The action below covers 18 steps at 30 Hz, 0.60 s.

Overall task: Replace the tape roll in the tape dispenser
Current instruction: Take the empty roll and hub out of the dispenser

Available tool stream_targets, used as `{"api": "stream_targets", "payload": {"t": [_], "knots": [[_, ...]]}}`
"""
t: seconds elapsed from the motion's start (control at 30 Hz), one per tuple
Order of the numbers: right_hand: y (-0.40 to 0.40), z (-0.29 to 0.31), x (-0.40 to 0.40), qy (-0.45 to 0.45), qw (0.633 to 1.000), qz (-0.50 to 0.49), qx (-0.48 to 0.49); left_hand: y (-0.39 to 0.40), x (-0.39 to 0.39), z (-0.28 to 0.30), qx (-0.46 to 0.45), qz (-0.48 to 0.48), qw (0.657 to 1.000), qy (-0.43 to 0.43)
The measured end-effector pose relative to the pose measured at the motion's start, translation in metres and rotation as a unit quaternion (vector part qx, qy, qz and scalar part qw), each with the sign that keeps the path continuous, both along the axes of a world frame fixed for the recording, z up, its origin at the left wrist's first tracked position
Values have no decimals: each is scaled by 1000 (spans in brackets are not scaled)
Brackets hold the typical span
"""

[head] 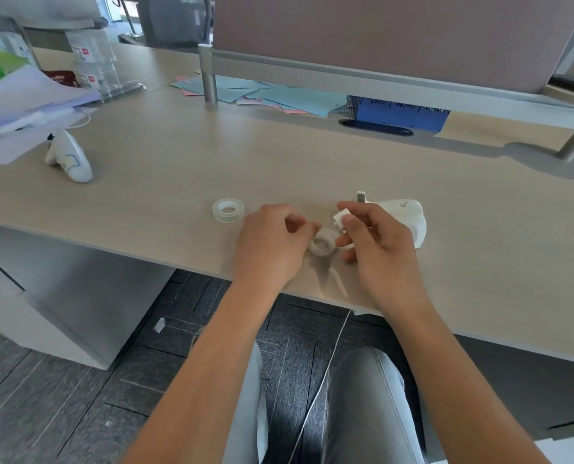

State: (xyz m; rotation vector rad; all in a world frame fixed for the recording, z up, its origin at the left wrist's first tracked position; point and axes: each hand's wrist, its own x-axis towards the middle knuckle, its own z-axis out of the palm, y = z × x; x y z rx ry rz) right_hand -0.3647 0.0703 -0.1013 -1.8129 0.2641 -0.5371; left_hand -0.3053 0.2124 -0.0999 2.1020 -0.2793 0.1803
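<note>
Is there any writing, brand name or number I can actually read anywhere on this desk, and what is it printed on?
Nothing here reads clearly.
Blue box under the partition: white lettering, too blurred to read.
Clear plastic holder: small red labels, too small to read.
Dark red packet: pale lettering, illegible.
Tape dispenser, tape roll: no visible text.

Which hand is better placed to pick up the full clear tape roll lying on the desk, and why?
Left. The clear tape roll lies just beyond and left of the left hand, with bare desk between. The right hand is farther off and pinches a small white piece.
</note>
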Motion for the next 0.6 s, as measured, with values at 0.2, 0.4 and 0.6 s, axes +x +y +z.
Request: {"api": "stream_targets", "payload": {"t": [0.2,0.4,0.6], "knots": [[26,2,8,-20,1000,-13,0,40,2,-10,62,134,982,-116],[50,-3,15,-24,999,-7,-24,72,19,-13,199,140,968,-66],[50,-7,11,-34,998,-14,-42,82,34,-13,228,114,965,-62]]}}
